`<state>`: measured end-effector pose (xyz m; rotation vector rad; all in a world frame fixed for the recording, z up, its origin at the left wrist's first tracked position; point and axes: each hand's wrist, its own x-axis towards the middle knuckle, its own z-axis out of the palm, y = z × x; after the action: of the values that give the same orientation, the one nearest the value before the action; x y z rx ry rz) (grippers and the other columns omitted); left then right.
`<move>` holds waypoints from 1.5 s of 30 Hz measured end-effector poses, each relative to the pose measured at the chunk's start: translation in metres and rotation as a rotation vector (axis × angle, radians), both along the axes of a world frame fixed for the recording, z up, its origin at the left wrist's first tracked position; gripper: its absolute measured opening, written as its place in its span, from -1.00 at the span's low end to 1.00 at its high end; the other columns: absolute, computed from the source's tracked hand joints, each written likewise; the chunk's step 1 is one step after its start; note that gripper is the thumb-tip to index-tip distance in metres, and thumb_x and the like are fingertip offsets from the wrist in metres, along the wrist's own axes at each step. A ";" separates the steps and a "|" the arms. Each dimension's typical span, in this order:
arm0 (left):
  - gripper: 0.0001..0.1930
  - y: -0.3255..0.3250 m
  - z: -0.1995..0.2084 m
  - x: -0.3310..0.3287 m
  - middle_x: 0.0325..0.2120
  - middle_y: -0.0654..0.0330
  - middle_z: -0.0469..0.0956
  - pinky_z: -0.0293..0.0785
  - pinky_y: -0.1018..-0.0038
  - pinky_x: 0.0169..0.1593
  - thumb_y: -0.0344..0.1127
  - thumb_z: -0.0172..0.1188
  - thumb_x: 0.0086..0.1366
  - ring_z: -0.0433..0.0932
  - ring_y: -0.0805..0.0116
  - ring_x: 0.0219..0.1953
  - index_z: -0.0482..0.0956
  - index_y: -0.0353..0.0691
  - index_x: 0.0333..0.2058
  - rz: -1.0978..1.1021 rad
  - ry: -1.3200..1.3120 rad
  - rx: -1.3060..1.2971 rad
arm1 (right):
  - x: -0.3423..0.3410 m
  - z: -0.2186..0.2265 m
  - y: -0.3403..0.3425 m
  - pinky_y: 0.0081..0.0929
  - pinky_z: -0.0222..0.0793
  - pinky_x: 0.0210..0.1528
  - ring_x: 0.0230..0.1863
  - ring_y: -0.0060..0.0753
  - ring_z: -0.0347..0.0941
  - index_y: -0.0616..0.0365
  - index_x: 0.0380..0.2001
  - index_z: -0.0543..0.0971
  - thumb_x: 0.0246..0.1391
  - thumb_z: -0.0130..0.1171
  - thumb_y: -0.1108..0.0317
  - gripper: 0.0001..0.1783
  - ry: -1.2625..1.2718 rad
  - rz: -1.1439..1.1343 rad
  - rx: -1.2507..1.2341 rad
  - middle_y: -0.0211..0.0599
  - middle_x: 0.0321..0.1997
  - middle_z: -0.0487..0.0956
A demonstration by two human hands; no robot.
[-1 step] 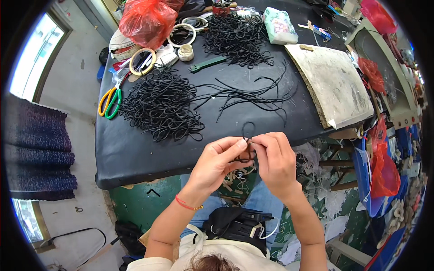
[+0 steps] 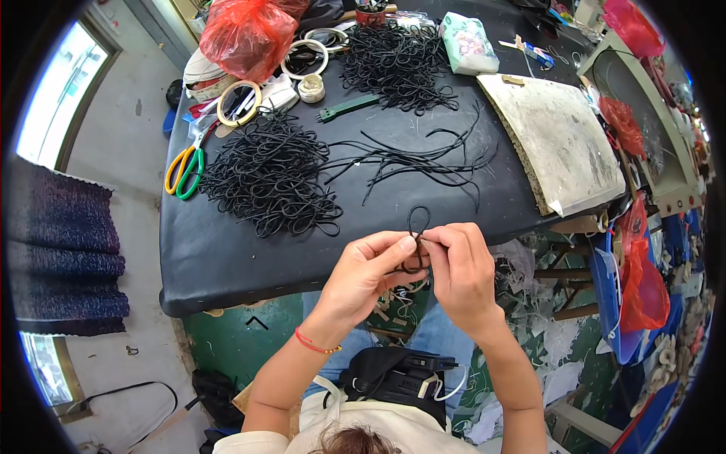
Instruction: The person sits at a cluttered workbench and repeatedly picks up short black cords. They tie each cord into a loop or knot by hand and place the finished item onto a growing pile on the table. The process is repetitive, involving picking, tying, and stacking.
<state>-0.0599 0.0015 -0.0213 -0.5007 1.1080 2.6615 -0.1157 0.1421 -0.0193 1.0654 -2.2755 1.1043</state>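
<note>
Barely shifted since the earlier frame, the upper loop of the black cord (image 2: 419, 207) stands slightly farther right, while both hands keep nearly the same pose. Thumb and index finger of the left hand (image 2: 361, 271) pinch the cord from one side; those of the right hand (image 2: 464, 271) close on it at the loop's base, with more cord curving below between the palms. This cord is held up at the tabletop's near edge, its loop seen against the black tabletop (image 2: 242, 265). Beyond it, loose black cords (image 2: 386, 157) lie stretched across the middle. Toward the left edge sits a pile of looped black cords (image 2: 265, 178), with scissors (image 2: 200, 165) with yellow and green handles just beside it, right at that edge. Farther back lie a green pronged tool (image 2: 349, 107), a small white roll (image 2: 311, 89) and a second cord pile (image 2: 393, 64), beside a tissue pack (image 2: 473, 49). A worn pale board (image 2: 556, 140) covers part of the right edge; a red plastic bag (image 2: 248, 38) rests at the far left.
</note>
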 end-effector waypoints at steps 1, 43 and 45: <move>-0.80 0.002 -0.002 0.000 -0.43 0.26 0.51 0.52 0.56 -0.22 -0.32 0.10 0.24 0.49 0.54 -0.36 0.53 -0.33 -0.24 -0.001 0.033 0.037 | 0.001 0.000 -0.001 -0.38 0.34 -0.44 -0.43 -0.21 0.38 0.24 -0.38 0.45 -0.13 0.16 0.59 -0.82 0.000 -0.011 -0.029 -0.21 -0.43 0.42; -0.81 -0.002 -0.005 0.013 -0.35 0.23 0.52 0.43 0.62 -0.23 -0.46 0.11 0.20 0.47 0.57 -0.32 0.50 -0.32 -0.19 -0.022 0.186 -0.203 | 0.030 0.016 0.029 -0.69 0.34 -0.31 -0.32 -0.60 0.44 0.26 -0.15 0.47 0.09 -0.02 0.56 -0.76 -1.314 0.409 -0.467 -0.25 -0.25 0.55; -0.80 0.002 -0.002 0.015 -0.34 0.20 0.53 0.45 0.61 -0.22 -0.48 0.14 0.17 0.49 0.55 -0.31 0.50 -0.34 -0.20 0.027 0.158 -0.186 | 0.031 0.014 0.028 -0.69 0.33 -0.34 -0.35 -0.62 0.43 0.25 -0.21 0.50 0.07 0.03 0.55 -0.81 -1.155 0.323 -0.416 -0.29 -0.31 0.55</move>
<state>-0.0450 0.0033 -0.0234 -0.3432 1.4128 2.6730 -0.0849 0.1701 -0.0057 0.6787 -2.3912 2.7115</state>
